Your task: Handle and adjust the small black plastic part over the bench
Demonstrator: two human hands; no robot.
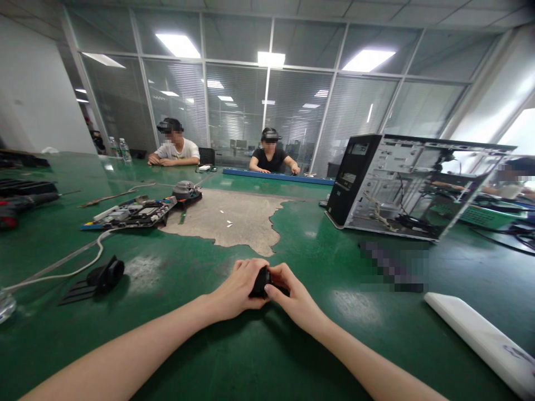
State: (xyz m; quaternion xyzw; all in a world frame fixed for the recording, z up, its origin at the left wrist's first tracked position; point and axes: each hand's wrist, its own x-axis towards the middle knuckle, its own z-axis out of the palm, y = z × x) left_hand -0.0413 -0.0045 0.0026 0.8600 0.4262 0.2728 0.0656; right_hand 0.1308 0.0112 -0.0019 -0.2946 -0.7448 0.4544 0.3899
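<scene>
My left hand [243,287] is wrapped over a small black part [261,282] just above the green table [200,351]. From the other side, the thumb and fingers of my right hand [290,292] pinch the same part. Most of it is hidden by my fingers, so its exact kind does not show. To the left lies a black plastic duct [104,278] with a round opening and flat slats. Beyond my hands, a brown sheet [238,223] with a ragged edge lies flat, bearing a few small white scraps.
A circuit board [137,211] and a fan with heatsink [186,190] stand back left, a white cable [98,253] nearby. An open computer case [388,189] is at right, a white panel [476,334] nearer. Two people [271,159] sit across the table; another is far right.
</scene>
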